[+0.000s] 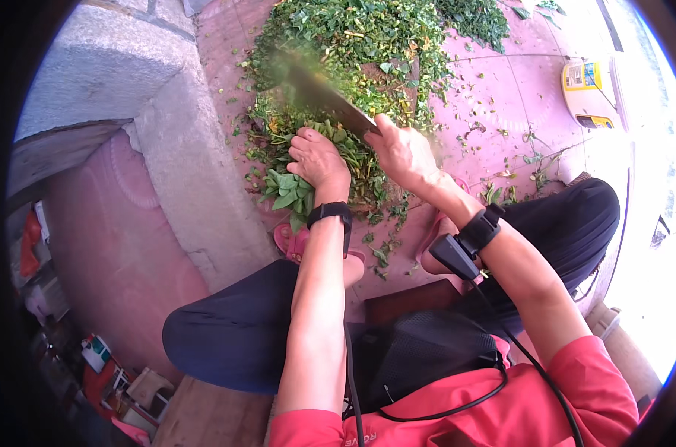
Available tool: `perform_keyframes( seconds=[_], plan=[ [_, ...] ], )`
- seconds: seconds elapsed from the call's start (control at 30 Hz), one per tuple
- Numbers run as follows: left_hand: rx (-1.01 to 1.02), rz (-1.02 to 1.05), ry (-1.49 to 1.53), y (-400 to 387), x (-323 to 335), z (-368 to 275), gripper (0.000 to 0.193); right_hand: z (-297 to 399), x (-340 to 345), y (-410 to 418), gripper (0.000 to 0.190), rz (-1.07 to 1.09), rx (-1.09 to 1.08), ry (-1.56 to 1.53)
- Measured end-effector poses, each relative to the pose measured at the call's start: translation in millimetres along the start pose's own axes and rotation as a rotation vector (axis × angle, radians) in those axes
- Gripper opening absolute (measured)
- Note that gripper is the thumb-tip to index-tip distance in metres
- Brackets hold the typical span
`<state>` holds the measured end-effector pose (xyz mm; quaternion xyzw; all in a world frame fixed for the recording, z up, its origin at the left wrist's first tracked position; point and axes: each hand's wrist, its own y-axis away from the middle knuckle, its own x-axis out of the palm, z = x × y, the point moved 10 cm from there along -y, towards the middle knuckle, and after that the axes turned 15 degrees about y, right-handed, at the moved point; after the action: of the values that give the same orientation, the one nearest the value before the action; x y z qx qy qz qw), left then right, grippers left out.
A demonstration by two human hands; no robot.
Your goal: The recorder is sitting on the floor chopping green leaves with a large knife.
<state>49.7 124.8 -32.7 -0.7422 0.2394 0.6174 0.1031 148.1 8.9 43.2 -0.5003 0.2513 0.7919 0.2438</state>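
My right hand (pixel 403 151) grips the handle end of a cleaver-like knife (pixel 338 105), its blade blurred and pointing up and left over chopped greens (pixel 338 33). Beside it, to the left, my left hand (pixel 319 161) presses down on a bunch of leafy greens (pixel 288 193), whose leaves stick out below the wrist. Cut leaves and stems lie heaped around and beyond both hands. A brown board (pixel 391 75), mostly covered by the cuttings, shows in places beneath the heap.
A white bucket (pixel 586 92) with yellow labels stands at the right on pink floor tiles. A stone ledge (pixel 204 167) runs along the left. A darker green pile (pixel 477 22) lies at the top. Scattered stems lie near my sandalled feet.
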Motion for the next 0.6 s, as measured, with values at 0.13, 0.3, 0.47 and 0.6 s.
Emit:
perform_keyframes(
  seconds=[0.13,0.3,0.47,0.6],
  plan=[
    [-0.018,0.017,-0.013,0.5,-3.6,-8.3,0.064,-4.2,0.8,17.8,0.017,-0.161,0.025,-0.166],
    [-0.023,-0.017,0.012,0.2,5.4,-4.5,0.062,-19.0,43.0,7.8,0.019,0.084,-0.007,0.119],
    [0.013,-0.136,-0.059,5.3,-7.4,-1.9,0.033,4.3,-27.5,16.6,0.017,-0.264,-0.005,-0.222],
    [0.004,-0.107,-0.030,3.5,-7.2,-12.0,0.031,-11.8,54.0,25.3,0.018,0.105,0.066,0.112]
  ],
)
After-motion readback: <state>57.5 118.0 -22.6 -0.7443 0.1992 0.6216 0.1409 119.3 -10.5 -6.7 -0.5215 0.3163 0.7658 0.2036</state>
